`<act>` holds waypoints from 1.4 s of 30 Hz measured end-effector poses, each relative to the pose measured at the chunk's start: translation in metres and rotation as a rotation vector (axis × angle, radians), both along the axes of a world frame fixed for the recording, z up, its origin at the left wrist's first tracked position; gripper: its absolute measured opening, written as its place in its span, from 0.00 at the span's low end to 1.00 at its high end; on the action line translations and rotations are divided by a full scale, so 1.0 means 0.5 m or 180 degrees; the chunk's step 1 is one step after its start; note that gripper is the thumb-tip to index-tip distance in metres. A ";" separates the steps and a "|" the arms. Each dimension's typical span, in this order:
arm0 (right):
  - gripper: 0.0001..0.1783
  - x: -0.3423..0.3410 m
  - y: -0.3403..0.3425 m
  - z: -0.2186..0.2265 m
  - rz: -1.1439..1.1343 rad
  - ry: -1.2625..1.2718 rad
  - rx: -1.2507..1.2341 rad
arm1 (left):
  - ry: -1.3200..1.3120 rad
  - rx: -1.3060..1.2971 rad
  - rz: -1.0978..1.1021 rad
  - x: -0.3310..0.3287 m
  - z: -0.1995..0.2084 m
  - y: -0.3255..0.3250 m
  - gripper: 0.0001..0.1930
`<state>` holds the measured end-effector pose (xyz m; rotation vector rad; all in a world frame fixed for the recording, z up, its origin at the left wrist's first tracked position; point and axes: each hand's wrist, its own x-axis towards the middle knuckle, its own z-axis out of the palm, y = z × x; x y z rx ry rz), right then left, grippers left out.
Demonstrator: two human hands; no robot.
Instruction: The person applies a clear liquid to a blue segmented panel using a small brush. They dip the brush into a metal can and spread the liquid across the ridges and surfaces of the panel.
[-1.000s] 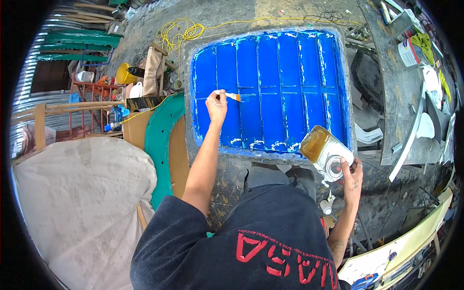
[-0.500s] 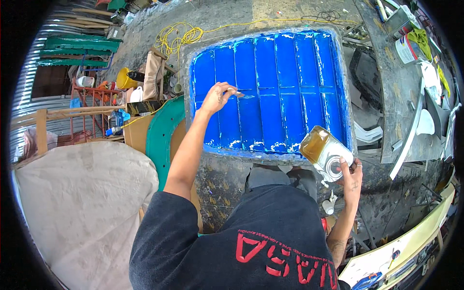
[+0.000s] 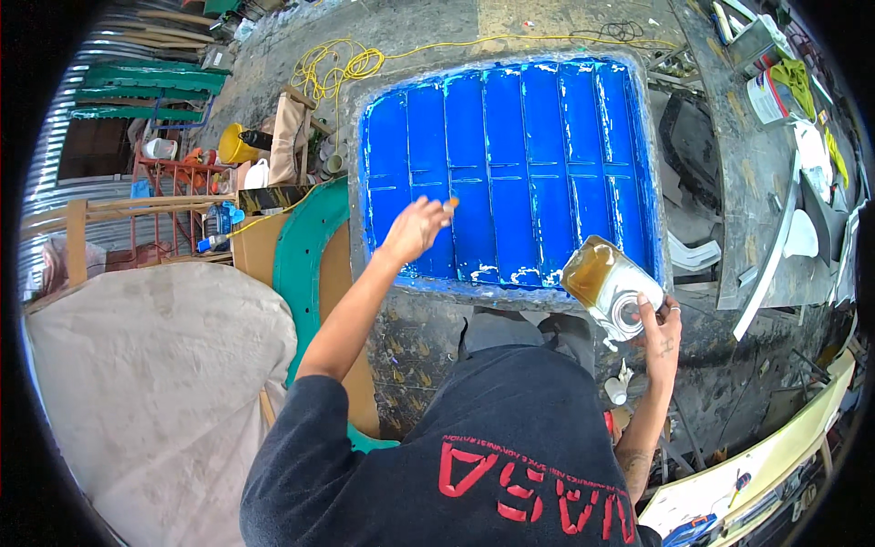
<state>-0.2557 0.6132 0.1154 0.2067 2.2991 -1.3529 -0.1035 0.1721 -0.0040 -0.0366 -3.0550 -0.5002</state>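
- Right now I see the left hand out over the lower-left part of the blue ribbed panel, fingers closed on a small brush; only its orange end shows past the fingertips.
- Brush tip sits on or just above the second rib from the left; I can't tell if it touches.
- Right hand is low, near the panel's bottom-right corner, gripping a metal can tilted on its side, amber liquid visible inside, round cap facing the camera.
- Panel lies flat on a grimy surface, white patches along its bottom edge and rim.
- Yellow cable coiled beyond the panel's top-left corner, one strand running along the top edge.
- Green curved board just left of the panel, under my left forearm.
- Big pale tarp-covered mass at lower left.
- Yellow bucket and red metal rack further left, well apart from the panel.
- White bucket on the bench at upper right.
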 end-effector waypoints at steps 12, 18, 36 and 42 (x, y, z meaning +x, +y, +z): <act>0.42 -0.001 -0.028 0.011 0.0132 -0.0243 0.0039 | 0.0478 0.1398 0.0597 -0.093 0.011 -0.073 0.08; 0.39 0.012 -0.029 -0.004 0.0022 -0.0085 0.0131 | 0.0512 0.0258 -0.0004 -0.011 -0.009 0.029 0.10; 0.43 0.046 -0.038 -0.047 0.0383 0.0034 0.0571 | 0.0583 0.2043 0.0084 -0.099 0.071 0.378 0.07; 0.44 0.039 -0.034 -0.053 0.0738 0.0055 0.0420 | -0.0120 0.3688 0.1705 -0.013 0.062 0.320 0.11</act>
